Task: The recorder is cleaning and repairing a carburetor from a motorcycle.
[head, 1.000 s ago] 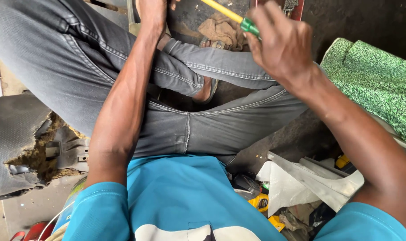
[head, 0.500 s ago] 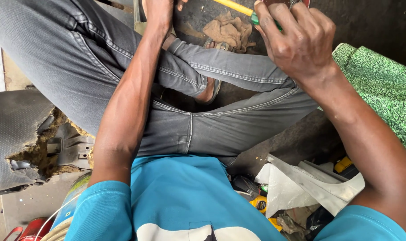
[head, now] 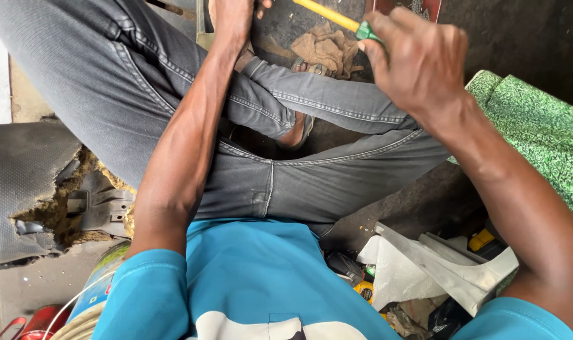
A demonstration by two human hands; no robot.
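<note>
- While the person sits cross-legged in grey jeans [head: 311,182] and a blue shirt [head: 255,283], the right hand [head: 418,63] is clenched round a tool [head: 337,19] with a yellow shaft and a green collar, at the far right of the scene.
- That tool slants up and to the left out of the fist; its working end runs off the top edge, so what it meets cannot be told.
- The left hand [head: 233,16] reaches to the far edge, left of the tool, and is mostly cut off by the frame; whether it grips anything cannot be told.
- Between the two hands, on the dark floor beyond the crossed legs, lies a crumpled brown rag [head: 327,47].
- A sandalled foot [head: 299,132] shows under the bent right leg, near the middle.
- At the right, beside the right forearm, sits a green patterned cushion [head: 538,132].
- Near right, below the right elbow, lie a pale grey plastic panel [head: 450,264] and some small yellow and black bits among scraps.
- At the left stands a torn grey seat [head: 22,182] with brownish foam showing through the rip, and a grey bracket [head: 101,204] just beside the tear.
- At the near left corner a coil of pale cord [head: 78,318] touches the blue sleeve.
</note>
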